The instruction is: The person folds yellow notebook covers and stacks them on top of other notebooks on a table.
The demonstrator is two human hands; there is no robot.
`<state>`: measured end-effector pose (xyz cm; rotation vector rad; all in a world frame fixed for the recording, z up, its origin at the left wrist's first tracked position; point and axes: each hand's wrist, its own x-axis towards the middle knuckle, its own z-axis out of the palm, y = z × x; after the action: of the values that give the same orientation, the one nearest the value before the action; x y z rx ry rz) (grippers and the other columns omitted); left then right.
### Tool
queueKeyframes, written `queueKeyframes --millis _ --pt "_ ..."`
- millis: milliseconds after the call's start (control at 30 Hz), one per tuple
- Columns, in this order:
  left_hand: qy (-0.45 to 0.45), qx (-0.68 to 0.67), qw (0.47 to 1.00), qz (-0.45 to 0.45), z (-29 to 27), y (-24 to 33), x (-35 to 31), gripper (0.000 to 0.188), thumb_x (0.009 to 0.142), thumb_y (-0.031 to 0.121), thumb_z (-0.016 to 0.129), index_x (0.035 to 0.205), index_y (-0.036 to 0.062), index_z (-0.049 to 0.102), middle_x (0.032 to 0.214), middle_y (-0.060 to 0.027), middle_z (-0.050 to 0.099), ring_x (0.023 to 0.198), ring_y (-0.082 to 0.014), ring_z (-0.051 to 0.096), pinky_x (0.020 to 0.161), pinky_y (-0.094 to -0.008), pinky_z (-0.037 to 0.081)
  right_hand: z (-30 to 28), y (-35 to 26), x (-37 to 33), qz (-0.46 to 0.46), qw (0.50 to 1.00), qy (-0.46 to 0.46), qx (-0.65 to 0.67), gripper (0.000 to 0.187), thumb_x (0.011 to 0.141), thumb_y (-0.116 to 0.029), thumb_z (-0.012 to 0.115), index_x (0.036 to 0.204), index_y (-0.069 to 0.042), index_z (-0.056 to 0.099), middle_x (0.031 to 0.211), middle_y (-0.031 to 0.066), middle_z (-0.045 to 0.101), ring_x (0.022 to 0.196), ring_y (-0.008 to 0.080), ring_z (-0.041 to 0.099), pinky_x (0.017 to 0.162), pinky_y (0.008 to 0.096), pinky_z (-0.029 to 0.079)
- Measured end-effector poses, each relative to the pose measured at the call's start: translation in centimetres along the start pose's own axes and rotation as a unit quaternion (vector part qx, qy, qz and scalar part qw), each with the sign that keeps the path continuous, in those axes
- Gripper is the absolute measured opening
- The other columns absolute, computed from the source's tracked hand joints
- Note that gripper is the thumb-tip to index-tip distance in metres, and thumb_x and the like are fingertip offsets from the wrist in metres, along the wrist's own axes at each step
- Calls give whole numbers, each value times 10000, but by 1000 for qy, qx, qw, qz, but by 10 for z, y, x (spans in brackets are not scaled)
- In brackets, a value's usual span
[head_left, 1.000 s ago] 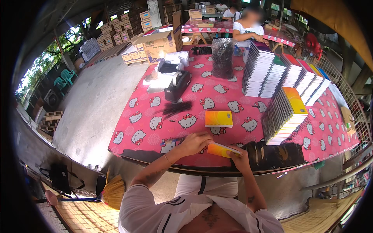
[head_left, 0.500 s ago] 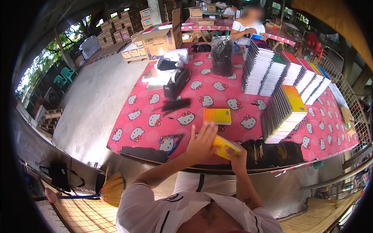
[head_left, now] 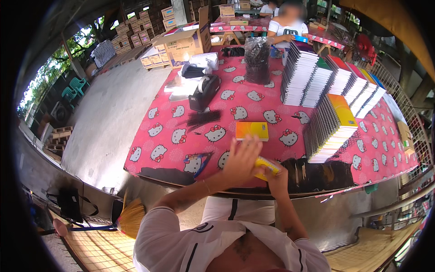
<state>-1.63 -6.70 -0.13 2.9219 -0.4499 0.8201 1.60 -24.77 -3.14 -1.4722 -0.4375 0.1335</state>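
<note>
My right hand [head_left: 277, 179] grips a small yellow spiral notebook [head_left: 268, 166] by its near right end, above the front edge of the table. My left hand [head_left: 244, 157] is open over the left part of that notebook with fingers stretched out, hiding much of it. Its fingertips reach the near edge of another yellow-orange notebook [head_left: 252, 129] lying flat; I cannot tell whether they touch it. To the right stands a tall stack of yellow-orange spiral notebooks [head_left: 337, 115].
Taller notebook stacks [head_left: 299, 75] stand at the back right. A black plastic bag [head_left: 257, 61], a black tape dispenser [head_left: 205, 93] and loose black spiral coils [head_left: 204, 119] lie on the pink table cover [head_left: 172, 131]. A co-worker [head_left: 287, 29] sits beyond.
My left hand has moved slightly away from me, toward the flat notebook. The held notebook has shifted and tilted, showing less of its cover. The co-worker has moved a blue item lower.
</note>
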Motion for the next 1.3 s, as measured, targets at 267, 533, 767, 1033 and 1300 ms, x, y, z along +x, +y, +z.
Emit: queueKeyframes --millis 267,533,767,1033,1300 --pt "-220 -104 968 59 2 -15 7 600 984 494 516 1394 57 533 1521 -213 423 1425 -375 395 1136 -677 212 -32 40 -1 56 994 -95 -26 272 930 -42 675 1194 21 680 965 41 694 865 74 584 799 241 507" --pt "-72 -49 995 48 34 36 -59 751 951 518 541 1472 -10 426 1578 -218 342 1487 -336 305 1149 -652 212 -31 38 3 9 991 -96 -92 282 945 -45 629 1218 16 666 928 61 712 820 98 582 754 289 518" --pt "-63 -45 994 74 22 42 -49 832 950 558 512 1492 -55 363 1575 -262 325 1477 -384 309 1147 -668 166 -29 50 4 3 987 -100 -125 382 883 11 610 1262 -23 654 905 165 715 789 106 605 726 311 523" --pt "-83 -31 994 62 31 43 -28 840 967 589 442 1513 -42 348 1584 -229 331 1491 -364 292 1146 -663 153 -30 50 -1 37 989 -95 -104 406 868 -3 642 1273 -20 647 932 154 737 836 90 629 763 301 535" --pt "3 -99 993 62 31 55 -50 675 998 497 477 1456 0 468 1485 -194 487 1409 -323 435 1158 -646 141 -29 58 2 40 991 -97 -87 338 883 -85 699 1207 2 658 831 158 719 733 107 634 708 343 534"
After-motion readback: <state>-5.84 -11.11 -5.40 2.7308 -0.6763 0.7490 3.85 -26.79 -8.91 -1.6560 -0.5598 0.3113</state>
